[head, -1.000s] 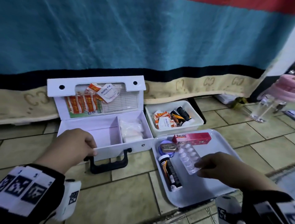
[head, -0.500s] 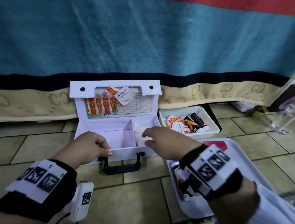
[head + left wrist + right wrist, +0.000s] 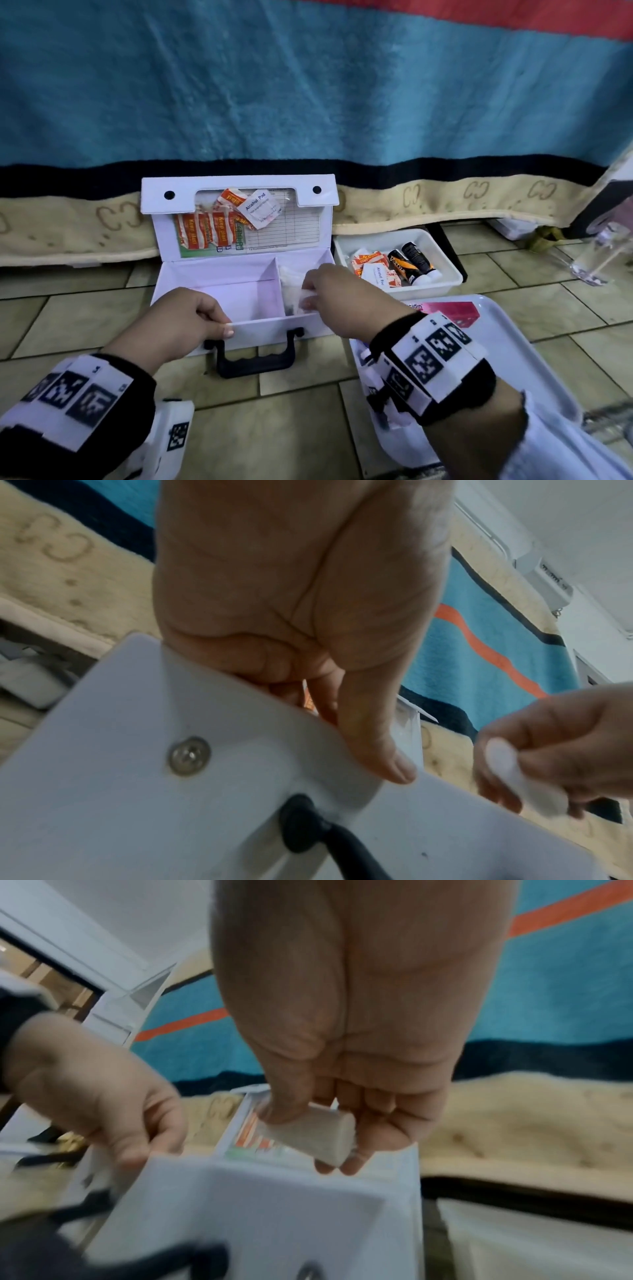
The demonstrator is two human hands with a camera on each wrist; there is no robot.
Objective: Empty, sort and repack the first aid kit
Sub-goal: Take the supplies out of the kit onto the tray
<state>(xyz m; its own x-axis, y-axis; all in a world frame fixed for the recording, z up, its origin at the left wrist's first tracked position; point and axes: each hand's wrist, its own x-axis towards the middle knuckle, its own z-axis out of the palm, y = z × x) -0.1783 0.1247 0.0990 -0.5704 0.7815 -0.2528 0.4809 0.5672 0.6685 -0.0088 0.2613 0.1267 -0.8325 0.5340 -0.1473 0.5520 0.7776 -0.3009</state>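
Note:
The white first aid kit box (image 3: pixel 260 329) stands open on the tiled floor, its lid upright with orange plaster packets and an alcohol pad (image 3: pixel 260 207) tucked in it. My left hand (image 3: pixel 191 317) grips the box's front wall (image 3: pixel 240 818), thumb outside. My right hand (image 3: pixel 337 301) is over the right compartment and pinches a small white gauze roll (image 3: pixel 315 1133) (image 3: pixel 514 775) between thumb and fingers. More white material (image 3: pixel 291 284) lies in that compartment. The left compartment (image 3: pixel 236 301) looks bare.
A small white bin (image 3: pixel 438 274) behind the right hand holds packets and two dark tubes (image 3: pixel 411 263). A white tray (image 3: pixel 534 359) at the right carries a pink box (image 3: pixel 452 310). A blue blanket hangs behind. A clear bottle (image 3: pixel 596 260) stands far right.
My right hand left the blister pack on the tray, moved left to the box's right compartment and now pinches a white roll. The left hand stays on the front wall.

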